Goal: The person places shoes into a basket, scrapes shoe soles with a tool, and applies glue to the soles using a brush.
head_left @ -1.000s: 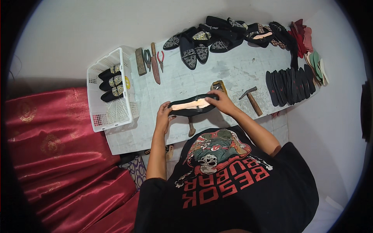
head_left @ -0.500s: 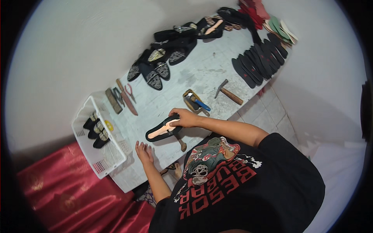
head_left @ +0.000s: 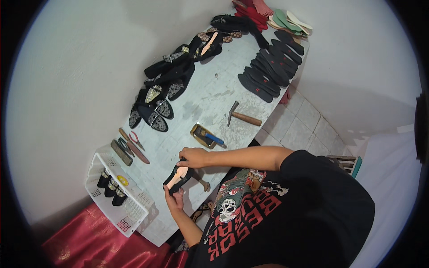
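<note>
My right hand [head_left: 193,157] grips the one-o'clock end of the black shoe [head_left: 178,177]; my left hand [head_left: 176,199] holds its seven-o'clock end, finger and thumb narrowed around it. Its long axis runs from hand to hand, over the table [head_left: 223,96].

Reads as a small shoemaking workshop. Pale worktable [head_left: 225,67] by a plain wall [head_left: 67,89]: hammer [head_left: 246,118], red-handled pliers [head_left: 140,145], knife [head_left: 139,153], blue-handled tool [head_left: 214,139] in a tray [head_left: 195,129]. Dark soles [head_left: 272,67] overlapping, black shoes [head_left: 170,69] heaped along one edge, more in a white crate [head_left: 132,193]. Tiled floor [head_left: 299,125] (glossy red cloth [head_left: 89,241] nearby, rather homely).
</note>
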Demonstrator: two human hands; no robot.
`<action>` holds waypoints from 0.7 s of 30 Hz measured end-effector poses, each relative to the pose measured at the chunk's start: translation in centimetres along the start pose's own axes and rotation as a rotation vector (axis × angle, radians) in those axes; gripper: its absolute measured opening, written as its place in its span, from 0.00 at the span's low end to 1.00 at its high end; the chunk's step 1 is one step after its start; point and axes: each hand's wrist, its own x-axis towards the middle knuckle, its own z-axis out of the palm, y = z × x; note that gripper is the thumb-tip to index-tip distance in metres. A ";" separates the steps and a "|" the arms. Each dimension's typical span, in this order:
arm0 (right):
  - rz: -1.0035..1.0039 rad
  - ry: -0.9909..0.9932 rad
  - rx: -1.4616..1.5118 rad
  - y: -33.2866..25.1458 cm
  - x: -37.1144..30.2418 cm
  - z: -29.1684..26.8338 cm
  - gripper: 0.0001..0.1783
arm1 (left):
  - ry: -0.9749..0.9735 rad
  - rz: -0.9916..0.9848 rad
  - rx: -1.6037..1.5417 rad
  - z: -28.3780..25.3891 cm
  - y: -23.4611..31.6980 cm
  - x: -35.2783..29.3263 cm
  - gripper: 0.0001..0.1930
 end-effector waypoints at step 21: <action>0.552 0.328 -0.307 31.6 -15.9 -31.6 0.33 | 1.031 0.369 -0.134 -1.3 -11.2 -4.4 0.37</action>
